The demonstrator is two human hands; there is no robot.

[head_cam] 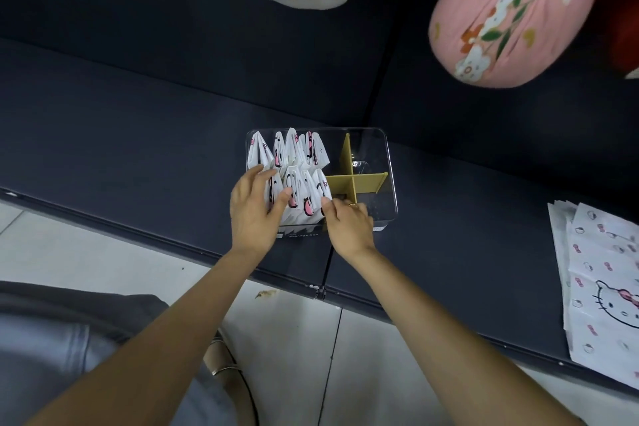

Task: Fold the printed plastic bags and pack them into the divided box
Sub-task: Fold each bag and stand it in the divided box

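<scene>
While the left hand point(254, 209) lies with relaxed fingers on the folded white printed plastic bags point(294, 180), the right hand point(349, 223) pinches the nearest one's edge. They fill the left compartments of the clear yellow-divided box point(387, 183), near the dark counter's point(138, 149) front edge. Flat printed bags point(601, 287) lie at its right end.

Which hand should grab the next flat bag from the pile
Probably the right hand: the flat bags lie on its side of the clear box, while the left hand rests on the folded bags and can steady them.
</scene>
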